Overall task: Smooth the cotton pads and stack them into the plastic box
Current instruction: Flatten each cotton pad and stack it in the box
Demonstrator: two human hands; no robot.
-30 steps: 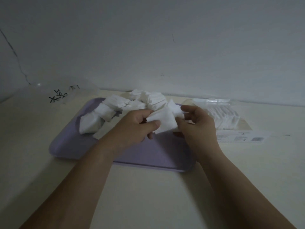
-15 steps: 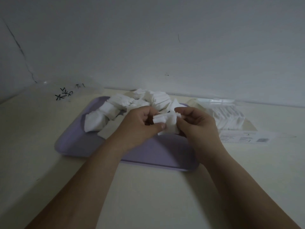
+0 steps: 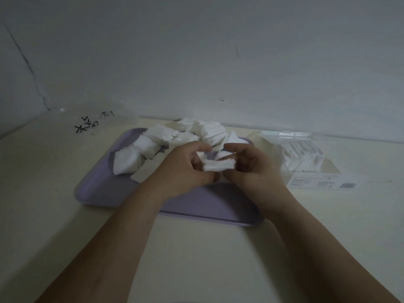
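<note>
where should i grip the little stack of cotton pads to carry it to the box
Probably pinch the cotton pad stack across its flat faces at its right end, using the right hand: it lies flat, and the plastic box sits to that side.

The left hand and right hand pinch opposite ends of a small stack of white cotton pads above a lilac rectangular plastic tray. A loose heap of white cotton pads occupies the tray's far half. A clear plastic box holding stacked pads stands just right of the tray, on the cream tabletop.
</note>
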